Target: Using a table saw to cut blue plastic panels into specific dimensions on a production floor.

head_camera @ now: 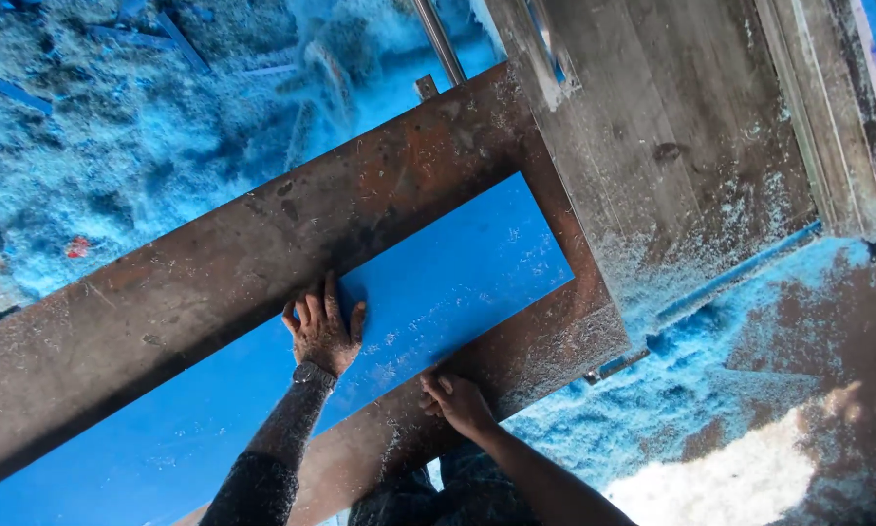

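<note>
A long blue board [457, 278] lies diagonally on a rusty brown metal table [262, 244], dusted with blue shavings. My left hand [323, 331] rests flat on the board's far edge, fingers spread, a watch on the wrist. My right hand [455, 401] sits at the board's near edge with its fingers curled against it, where the brown table surface begins. Both forearms reach in from the bottom of the view.
A grey dusty wooden panel [681, 146] lies at the upper right, with a metal rod [438, 39] above the table. Heaps of blue sawdust [126, 136] cover the ground at the upper left and blue sawdust [691, 380] at the lower right.
</note>
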